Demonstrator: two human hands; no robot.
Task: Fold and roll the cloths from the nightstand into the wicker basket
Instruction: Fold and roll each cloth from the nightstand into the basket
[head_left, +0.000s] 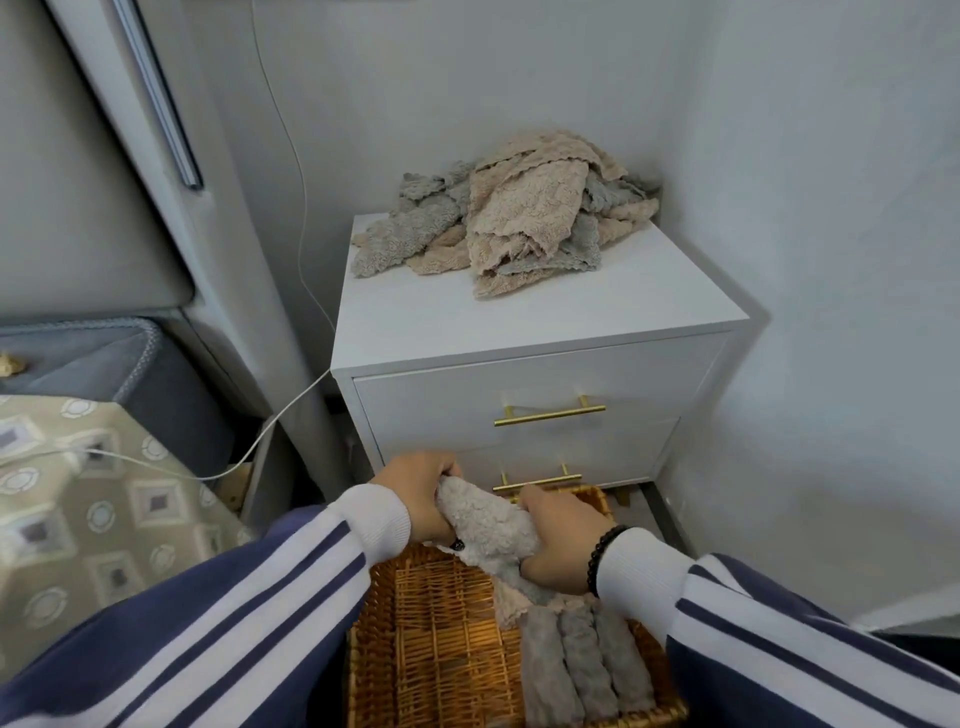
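A: Start at the left. What has the left hand (423, 493) got?

B: Its fingers are curled round the upper end of a pale grey fleecy rolled cloth (485, 525), held over the far end of the brown woven wicker basket (431, 623).

A: And the right hand (558, 540)?

B: Wrapped round the lower end of the same roll, a black bead bracelet (602, 556) at its wrist. Both hands grasp it; neither is slack.

A: How would you expect it to handle?

B: Light and soft, I'd judge, with a grippy pile. It won't slip, but a roll like that can spring open if one end is let go. Best held by both ends, or round the middle with the loose edge pinned underneath.

A: Where should it go?

B: Three grey rolled cloths (576, 670) already lie side by side along the basket's right; the left part is bare wicker.

A: And further right?

B: A crumpled heap of beige and grey cloths (511, 221) waits on the white two-drawer nightstand (545, 312).
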